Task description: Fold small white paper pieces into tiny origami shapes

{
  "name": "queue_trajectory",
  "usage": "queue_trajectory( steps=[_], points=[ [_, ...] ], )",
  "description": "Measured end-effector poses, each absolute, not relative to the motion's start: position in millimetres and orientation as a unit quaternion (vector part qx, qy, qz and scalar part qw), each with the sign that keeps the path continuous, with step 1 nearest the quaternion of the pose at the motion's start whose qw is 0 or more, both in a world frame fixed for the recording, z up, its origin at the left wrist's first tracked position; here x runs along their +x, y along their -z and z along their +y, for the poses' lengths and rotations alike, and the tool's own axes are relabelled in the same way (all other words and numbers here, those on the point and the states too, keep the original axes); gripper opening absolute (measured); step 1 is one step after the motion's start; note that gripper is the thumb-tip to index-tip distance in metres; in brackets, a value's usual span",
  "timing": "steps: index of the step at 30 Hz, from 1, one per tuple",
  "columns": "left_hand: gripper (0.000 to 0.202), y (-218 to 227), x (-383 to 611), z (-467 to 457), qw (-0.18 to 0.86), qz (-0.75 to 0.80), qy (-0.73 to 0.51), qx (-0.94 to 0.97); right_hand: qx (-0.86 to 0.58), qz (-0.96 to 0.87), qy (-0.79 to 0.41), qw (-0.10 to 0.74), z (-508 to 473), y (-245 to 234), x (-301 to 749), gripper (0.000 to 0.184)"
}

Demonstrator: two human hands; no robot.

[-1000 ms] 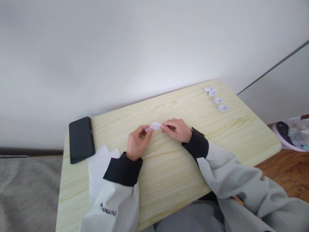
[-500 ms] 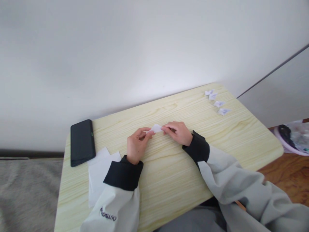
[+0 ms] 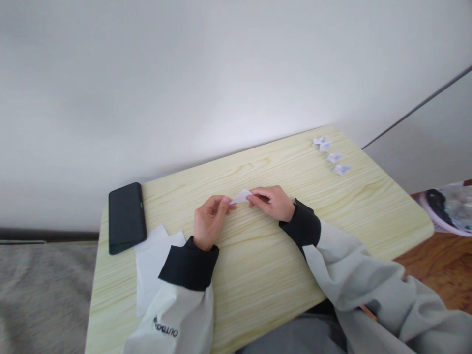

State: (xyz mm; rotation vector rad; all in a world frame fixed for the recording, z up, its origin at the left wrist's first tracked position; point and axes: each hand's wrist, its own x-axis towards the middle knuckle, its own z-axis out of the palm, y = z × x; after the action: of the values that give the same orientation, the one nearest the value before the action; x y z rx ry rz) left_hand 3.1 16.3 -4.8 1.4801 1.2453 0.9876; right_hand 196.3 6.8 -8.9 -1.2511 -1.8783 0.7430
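Between my two hands a small folded piece of white paper (image 3: 241,196) is held just above the table. My left hand (image 3: 211,219) pinches its left tip between thumb and fingers. The fingers of my right hand (image 3: 272,202) grip its right end, covering that part. At the far right of the table sit several small folded white paper shapes (image 3: 341,169), spaced in a slanting row. White paper sheets (image 3: 152,268) lie by my left forearm, partly hidden under the sleeve.
A black phone-like slab (image 3: 127,216) lies at the table's left, touching the sheets. The wood-grain table (image 3: 265,265) stands against a white wall (image 3: 221,73). Beyond its right edge, a lidless pinkish container (image 3: 448,209) with plastic stuff stands on the floor.
The folded paper has turned slightly and shifted a little to the right. My left fingers have moved from its body to its left tip; my right hand has hardly moved.
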Motion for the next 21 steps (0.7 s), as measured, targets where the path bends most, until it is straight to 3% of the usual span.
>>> queue_trajectory(
  steps=[14, 21],
  points=[
    [0.031, 2, 1, 17, 0.477, 0.505, -0.351, 0.628, -0.478, -0.746, -0.274, 0.373, 8, 11, 198, 0.022],
    [0.024, 9, -3, 17, 0.406, 0.488, -0.348, 0.691, -0.457, -0.759, -0.283, 0.367, 6, 11, 198, 0.022]
  ],
)
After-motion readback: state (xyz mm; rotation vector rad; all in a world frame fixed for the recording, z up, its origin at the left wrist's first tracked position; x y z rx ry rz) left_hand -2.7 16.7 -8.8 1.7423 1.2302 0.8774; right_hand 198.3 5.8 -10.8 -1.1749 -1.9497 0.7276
